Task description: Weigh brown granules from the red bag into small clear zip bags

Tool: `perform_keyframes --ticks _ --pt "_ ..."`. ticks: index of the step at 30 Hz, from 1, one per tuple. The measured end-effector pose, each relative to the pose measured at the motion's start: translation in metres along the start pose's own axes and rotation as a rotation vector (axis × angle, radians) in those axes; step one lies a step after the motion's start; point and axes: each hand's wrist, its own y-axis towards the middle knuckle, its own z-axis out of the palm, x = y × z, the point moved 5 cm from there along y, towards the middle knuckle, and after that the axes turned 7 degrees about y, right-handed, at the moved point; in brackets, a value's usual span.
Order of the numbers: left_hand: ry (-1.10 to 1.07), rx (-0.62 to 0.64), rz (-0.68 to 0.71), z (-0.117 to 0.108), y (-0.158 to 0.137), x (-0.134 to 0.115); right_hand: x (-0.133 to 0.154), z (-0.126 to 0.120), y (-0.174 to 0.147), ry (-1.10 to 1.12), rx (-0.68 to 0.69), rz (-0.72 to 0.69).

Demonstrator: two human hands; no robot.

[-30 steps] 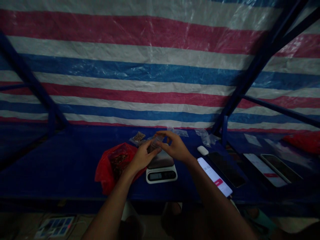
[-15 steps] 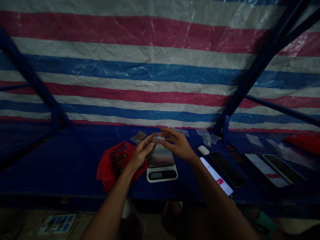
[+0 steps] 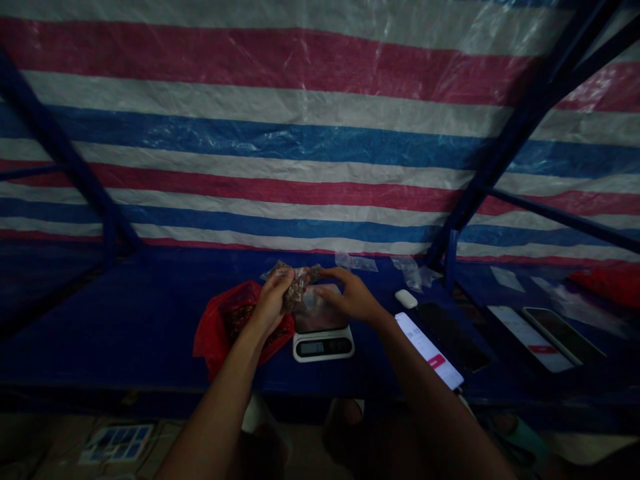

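Observation:
My left hand (image 3: 273,297) is closed around a small clear plastic bag (image 3: 296,295) with small brown pieces inside; what they are is too dark to tell. To its right, my right hand (image 3: 353,293) has its thumb and index finger apart, the index fingertip at the bag's right end. Both hands are over a white digital scale (image 3: 324,353) with a metal plate, its display lit but unreadable. Left of the scale lies an open red plastic bag (image 3: 213,333) with dark brown pieces, partly covered by my left forearm. Another small filled bag is mostly hidden behind my left hand.
Clear plastic bags (image 3: 413,275) lie at the back of the blue table (image 3: 125,320). On the right are a white earbud case (image 3: 406,299), a lit phone (image 3: 430,353) and more phones (image 3: 533,340). Blue metal bars (image 3: 500,147) rise before a striped tarp (image 3: 300,143).
The small bag has turned, and its brown pieces now show beside my left hand. My right hand has dropped slightly, thumb and index finger apart. The view has shifted a little.

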Motion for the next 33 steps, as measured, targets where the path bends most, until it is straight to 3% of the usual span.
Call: perform_keyframes --ticks 5,19,27,33 --pt "0.083 0.019 0.083 0.002 -0.001 -0.002 0.021 0.001 0.011 0.167 -0.118 0.035" --pt "0.113 0.043 0.072 0.005 -0.002 0.001 0.015 0.008 0.011 0.309 -0.102 0.063" --pt "0.05 -0.098 0.139 -0.002 -0.004 -0.011 0.019 0.0 0.01 0.311 -0.171 0.068" --pt "0.132 -0.108 0.205 0.0 -0.005 -0.012 0.028 0.008 0.01 0.27 -0.169 0.003"
